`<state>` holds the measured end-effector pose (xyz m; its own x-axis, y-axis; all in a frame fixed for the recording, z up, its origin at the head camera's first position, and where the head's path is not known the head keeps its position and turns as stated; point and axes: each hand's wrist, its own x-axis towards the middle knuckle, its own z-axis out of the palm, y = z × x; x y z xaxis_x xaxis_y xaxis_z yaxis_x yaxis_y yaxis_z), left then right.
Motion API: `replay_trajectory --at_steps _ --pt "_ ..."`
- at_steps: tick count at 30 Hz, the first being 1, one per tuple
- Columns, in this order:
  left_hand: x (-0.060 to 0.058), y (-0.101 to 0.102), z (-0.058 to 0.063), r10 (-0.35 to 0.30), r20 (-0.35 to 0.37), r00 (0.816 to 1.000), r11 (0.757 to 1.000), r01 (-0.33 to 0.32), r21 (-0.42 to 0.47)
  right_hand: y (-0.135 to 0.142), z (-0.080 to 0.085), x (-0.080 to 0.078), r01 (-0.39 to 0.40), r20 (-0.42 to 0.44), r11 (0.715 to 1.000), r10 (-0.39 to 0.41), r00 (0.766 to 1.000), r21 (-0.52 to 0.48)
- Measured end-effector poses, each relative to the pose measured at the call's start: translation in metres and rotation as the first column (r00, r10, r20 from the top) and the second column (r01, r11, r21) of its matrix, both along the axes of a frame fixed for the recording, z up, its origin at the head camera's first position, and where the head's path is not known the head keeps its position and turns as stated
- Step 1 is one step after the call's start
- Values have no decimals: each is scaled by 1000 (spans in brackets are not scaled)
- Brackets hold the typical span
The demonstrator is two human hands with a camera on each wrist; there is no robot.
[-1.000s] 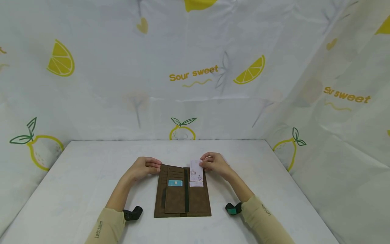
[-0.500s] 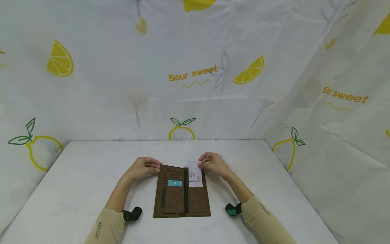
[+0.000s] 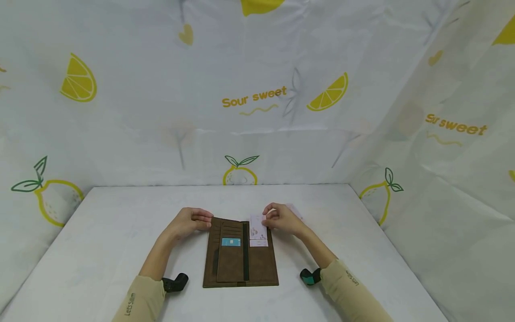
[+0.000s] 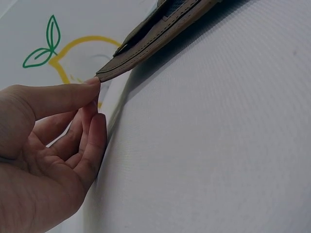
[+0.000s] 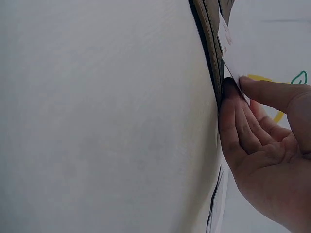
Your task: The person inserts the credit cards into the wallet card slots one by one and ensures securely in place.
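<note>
A brown wallet [image 3: 261, 270] lies opened out on the white table. At its top left corner my left hand [image 3: 189, 221] pinches the edge between thumb and fingers, and the left wrist view shows that wallet corner [image 4: 114, 70] slightly raised. My right hand [image 3: 281, 220] pinches a pale pink printed card [image 3: 256, 227] by its right edge. This card stands upright over the wallet's right half, its top sticking out past the wallet. Just below it shows a pale pink strip [image 3: 259, 243]; whether that is a separate card I cannot tell. A blue card [image 3: 231, 242] sits in a left slot.
Another pale pink printed piece [image 3: 295, 211] lies on the table behind my right hand, partly hidden by it. A white curtain [image 3: 161, 112] with lemon prints hangs behind the table [image 3: 132, 210]. Both wrists wear small black cameras [image 3: 175, 282].
My right hand has moved slightly down with the pink card, which sits a little lower over the wallet. More of the pink piece behind that hand shows. My left hand keeps its place.
</note>
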<state>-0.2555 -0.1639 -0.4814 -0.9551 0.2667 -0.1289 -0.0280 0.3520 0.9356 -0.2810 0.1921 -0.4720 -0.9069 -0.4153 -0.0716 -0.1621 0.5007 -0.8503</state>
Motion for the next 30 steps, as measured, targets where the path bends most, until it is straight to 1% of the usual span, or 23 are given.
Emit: replay_trajectory --at_steps 6,11,19,23,30 --pt "0 0 0 -4 -4 1000 1000 4 -3 3 1 1 -45 -27 999 45 999 25" --pt "1 1 1 4 5 1000 1000 -4 -3 3 2 3 -81 -28 996 82 996 33" --pt "1 0 1 10 3 1000 1000 -9 -3 5 3 4 -93 -11 994 94 996 54" --pt "1 0 1 6 4 1000 1000 -6 -2 6 2 5 -102 -26 993 104 994 67" --pt "0 0 1 10 11 1000 1000 -10 -1 6 3 8 -144 -44 987 148 988 76"
